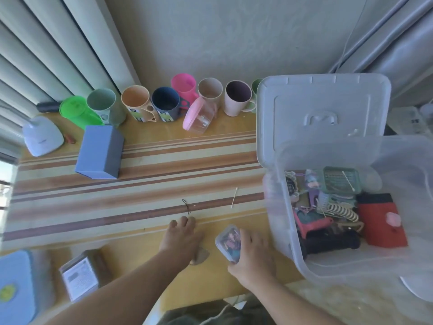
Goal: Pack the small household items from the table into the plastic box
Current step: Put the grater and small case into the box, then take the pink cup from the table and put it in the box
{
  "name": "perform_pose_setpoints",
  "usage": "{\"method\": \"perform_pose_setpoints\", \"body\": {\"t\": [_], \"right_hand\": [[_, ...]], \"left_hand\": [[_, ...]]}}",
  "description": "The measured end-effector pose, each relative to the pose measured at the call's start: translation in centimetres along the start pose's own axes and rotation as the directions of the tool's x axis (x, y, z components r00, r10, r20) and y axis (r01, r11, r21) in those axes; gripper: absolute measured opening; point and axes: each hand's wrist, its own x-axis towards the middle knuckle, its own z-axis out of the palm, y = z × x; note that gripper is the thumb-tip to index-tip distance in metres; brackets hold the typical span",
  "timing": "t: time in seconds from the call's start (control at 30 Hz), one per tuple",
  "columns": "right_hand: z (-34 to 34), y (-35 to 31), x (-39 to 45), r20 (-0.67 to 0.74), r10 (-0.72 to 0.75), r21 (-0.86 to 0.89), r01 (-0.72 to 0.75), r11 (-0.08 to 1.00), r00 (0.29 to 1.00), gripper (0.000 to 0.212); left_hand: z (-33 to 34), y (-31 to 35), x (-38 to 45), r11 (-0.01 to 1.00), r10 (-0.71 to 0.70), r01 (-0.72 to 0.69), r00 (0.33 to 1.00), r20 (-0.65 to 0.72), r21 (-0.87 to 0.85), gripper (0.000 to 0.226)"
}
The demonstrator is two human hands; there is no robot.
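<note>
The right hand grips a small clear plastic case with coloured bits inside, fingers curled around its far long side. The case stands on the yellow table just left of this hand, its long axis pointing away from the person. The large translucent plastic box is just to the right of this hand, and its near wall rises between the case and the inside, so I judge the case must be lifted over this rim before it goes in. The right hand is clearly the nearer one to the box.

The left hand lies flat on the table, fingers straight and holding nothing. Just beyond its fingertips lies a thin black hair pin, long axis pointing away from the hand. A white cotton swab lies farther and to the right, near the box wall, also pointing away.

Inside the box I see a red and black pouch, a green lidded case and other small items. The translucent lid stands behind the box. Far left of the left hand a blue rectangular box stands, and a row of coloured plastic cups lines the wall.
</note>
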Motion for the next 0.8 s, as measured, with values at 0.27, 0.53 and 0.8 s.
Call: {"method": "perform_pose_setpoints", "body": {"t": [0.27, 0.53, 0.8], "right_hand": [[-6.0, -3.8, -3.1, -0.104, -0.316, 0.166, 0.330, 0.929, 0.943, 0.082], [-19.4, 1.1, -5.0, -0.460, -0.370, 0.194, 0.498, 0.845, 0.807, 0.077], [-20.6, 15.9, 1.2, -0.336, -0.058, 0.151, 0.114, 0.982, 0.940, 0.082]], "left_hand": [[-0.4, -2.4, -3.9, 0.932, 0.137, -0.096, 0.986, 0.095, -0.350, 0.019], [-10.9, -2.2, -5.5, 0.632, -0.114, -0.058, 0.979, -0.167, -0.772, 0.015], [-18.9, 3.0, -5.8, 0.482, -0.115, -0.160, 0.963, -0.243, -0.861, 0.033]]}}
